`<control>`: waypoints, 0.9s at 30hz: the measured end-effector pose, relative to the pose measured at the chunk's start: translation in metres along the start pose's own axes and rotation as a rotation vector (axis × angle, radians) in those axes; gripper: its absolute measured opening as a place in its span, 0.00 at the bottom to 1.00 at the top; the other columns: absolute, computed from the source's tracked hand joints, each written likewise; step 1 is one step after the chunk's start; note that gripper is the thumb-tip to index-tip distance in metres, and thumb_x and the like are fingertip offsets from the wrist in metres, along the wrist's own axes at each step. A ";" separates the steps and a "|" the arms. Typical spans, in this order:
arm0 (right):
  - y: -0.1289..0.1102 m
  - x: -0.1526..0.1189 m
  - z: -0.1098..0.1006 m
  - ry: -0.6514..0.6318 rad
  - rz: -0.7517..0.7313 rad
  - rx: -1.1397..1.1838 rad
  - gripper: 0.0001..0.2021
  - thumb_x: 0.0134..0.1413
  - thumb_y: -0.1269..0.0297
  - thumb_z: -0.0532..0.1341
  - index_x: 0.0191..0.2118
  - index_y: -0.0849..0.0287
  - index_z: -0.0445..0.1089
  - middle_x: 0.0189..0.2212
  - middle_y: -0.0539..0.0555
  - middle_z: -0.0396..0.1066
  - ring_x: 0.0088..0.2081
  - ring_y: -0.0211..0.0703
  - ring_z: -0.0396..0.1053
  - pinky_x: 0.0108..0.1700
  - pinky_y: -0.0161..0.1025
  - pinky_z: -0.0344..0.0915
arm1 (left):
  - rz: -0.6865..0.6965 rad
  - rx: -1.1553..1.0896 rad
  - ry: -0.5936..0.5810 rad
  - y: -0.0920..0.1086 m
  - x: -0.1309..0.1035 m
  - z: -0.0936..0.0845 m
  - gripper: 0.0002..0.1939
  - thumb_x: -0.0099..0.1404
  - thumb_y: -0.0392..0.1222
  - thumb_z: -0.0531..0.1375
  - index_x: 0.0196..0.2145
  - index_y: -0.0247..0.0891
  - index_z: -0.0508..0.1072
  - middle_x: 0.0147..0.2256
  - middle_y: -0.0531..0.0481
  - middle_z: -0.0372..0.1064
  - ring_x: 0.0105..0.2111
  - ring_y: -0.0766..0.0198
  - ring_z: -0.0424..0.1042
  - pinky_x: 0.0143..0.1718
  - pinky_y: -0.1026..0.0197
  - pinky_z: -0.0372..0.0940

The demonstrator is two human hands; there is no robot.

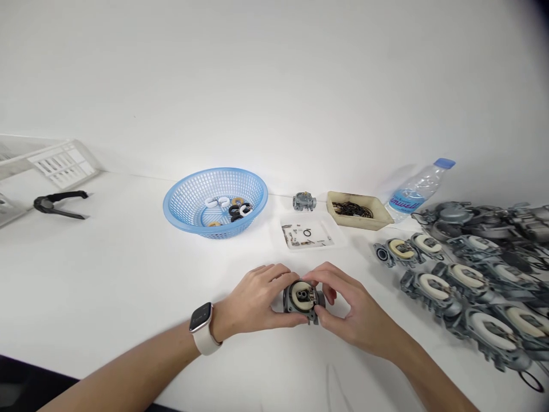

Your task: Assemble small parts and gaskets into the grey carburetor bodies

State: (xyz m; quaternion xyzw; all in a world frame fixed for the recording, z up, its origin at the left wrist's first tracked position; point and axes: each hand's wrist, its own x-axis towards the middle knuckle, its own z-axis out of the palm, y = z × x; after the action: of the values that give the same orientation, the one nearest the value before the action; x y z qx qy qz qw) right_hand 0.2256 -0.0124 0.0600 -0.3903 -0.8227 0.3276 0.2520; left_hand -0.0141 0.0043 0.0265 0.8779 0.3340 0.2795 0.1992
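Note:
A grey metal carburetor (295, 315) with a cream C-shaped float (297, 298) on its upturned open side rests at the table's near middle. My left hand (261, 297) grips it from the left, thumb along the near edge and fingers at the far side. From the right, my right hand (349, 306) has its thumb and fingers on the body beside the float; the fingertips partly hide that side. Just beyond the hands lies a shallow white tray (338, 234) with small parts and a black O-ring (307, 233).
Behind stand a blue basket (171, 209) of floats, another carburetor (304, 201), a box (343, 222) of black rings and a tilted water bottle (418, 189). Many carburetor bodies (437, 292) crowd the right. Black-handled pliers (62, 205) and a white rack (64, 166) are far left.

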 end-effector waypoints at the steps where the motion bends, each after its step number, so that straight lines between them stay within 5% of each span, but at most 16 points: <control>1: 0.000 0.000 0.000 -0.001 -0.003 0.003 0.26 0.56 0.79 0.58 0.56 0.46 0.64 0.44 0.51 0.66 0.35 0.40 0.62 0.41 0.40 0.67 | 0.001 0.000 -0.001 0.000 0.000 0.000 0.28 0.64 0.60 0.66 0.54 0.40 0.70 0.46 0.46 0.73 0.41 0.54 0.74 0.42 0.53 0.69; 27: -0.001 -0.001 -0.001 0.003 0.023 0.046 0.27 0.55 0.79 0.58 0.58 0.46 0.65 0.41 0.50 0.66 0.34 0.39 0.60 0.40 0.39 0.65 | 0.030 -0.015 0.019 -0.001 0.001 0.001 0.26 0.65 0.56 0.66 0.55 0.42 0.68 0.46 0.45 0.74 0.42 0.54 0.75 0.43 0.52 0.71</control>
State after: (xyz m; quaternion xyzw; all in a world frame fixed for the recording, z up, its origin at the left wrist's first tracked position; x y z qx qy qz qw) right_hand 0.2264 -0.0130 0.0616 -0.3943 -0.8101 0.3487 0.2583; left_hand -0.0130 0.0055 0.0252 0.8786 0.3205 0.2931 0.1986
